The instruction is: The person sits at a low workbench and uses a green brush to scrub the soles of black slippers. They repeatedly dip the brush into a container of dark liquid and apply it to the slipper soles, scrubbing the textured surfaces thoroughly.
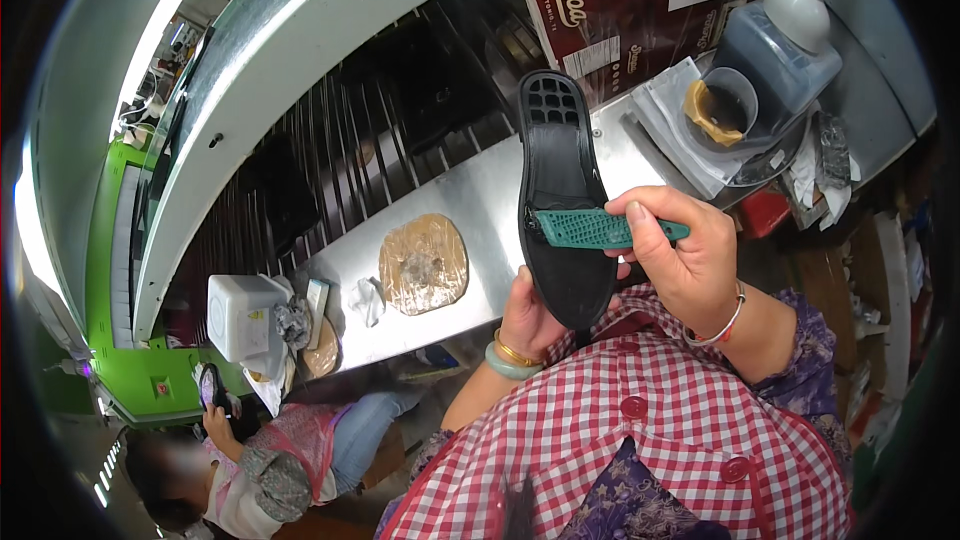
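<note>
My left hand (530, 315) grips a black shoe sole (565, 165) by its lower end, partly hidden behind it. The sole is tilted up in front of my chest, its far end showing a grid of small hollows. A flat green strip with a textured, mesh-like surface (585, 230) lies across the sole's middle. Between thumb and fingers, my right hand (680, 245) pinches that strip at its right end. Whether the strip touches the sole along its whole length, I cannot tell.
Beyond a metal ledge (500, 175) runs a roller conveyor (370, 110). A plastic-wrapped brown pad (425, 260) rests on the ledge. At right stand a bottle (770, 60), a cup (725, 105) and a dark red box (640, 0). Another person (270, 460) sits at lower left.
</note>
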A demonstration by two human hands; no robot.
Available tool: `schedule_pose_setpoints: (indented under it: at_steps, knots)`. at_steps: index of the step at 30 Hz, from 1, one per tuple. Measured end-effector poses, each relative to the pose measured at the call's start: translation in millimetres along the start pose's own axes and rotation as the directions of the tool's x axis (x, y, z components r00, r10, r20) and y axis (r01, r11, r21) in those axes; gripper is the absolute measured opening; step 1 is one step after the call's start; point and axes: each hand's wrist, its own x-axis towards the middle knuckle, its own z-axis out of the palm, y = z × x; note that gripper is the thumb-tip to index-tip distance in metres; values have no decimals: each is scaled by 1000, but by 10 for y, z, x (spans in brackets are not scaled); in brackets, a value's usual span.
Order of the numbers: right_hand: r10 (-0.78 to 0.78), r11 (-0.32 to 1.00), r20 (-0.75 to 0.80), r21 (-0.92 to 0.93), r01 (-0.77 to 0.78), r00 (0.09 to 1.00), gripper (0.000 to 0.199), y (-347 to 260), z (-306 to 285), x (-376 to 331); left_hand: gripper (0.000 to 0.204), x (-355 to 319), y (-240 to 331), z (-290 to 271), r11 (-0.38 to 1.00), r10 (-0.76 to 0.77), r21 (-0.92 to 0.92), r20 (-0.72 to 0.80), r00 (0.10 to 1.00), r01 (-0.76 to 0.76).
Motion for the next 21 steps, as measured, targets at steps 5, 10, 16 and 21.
schedule_pose_setpoints:
  at_steps: [5, 10, 16, 21]
  knots:
    - [13, 999, 38, -37, -12, 999, 13, -31, 24, -33, 75, 7, -52, -109, 996, 50, -74, 18, 999, -49]
    - [-60, 993, 63, -95, 66, 996, 12, 23, 38, -88, 72, 44, -41, -80, 989, 85, -122, -26, 996, -88]
    - [-107, 978, 169, -161, 135, 980, 10, 19, 0, -176, 72, 38, -56, -108, 950, 69, -287, -206, 976, -127]
    - [-41, 988, 193, -139, 69, 980, 12, -58, -62, -171, 70, 51, -40, -113, 940, 28, -329, -174, 984, -85]
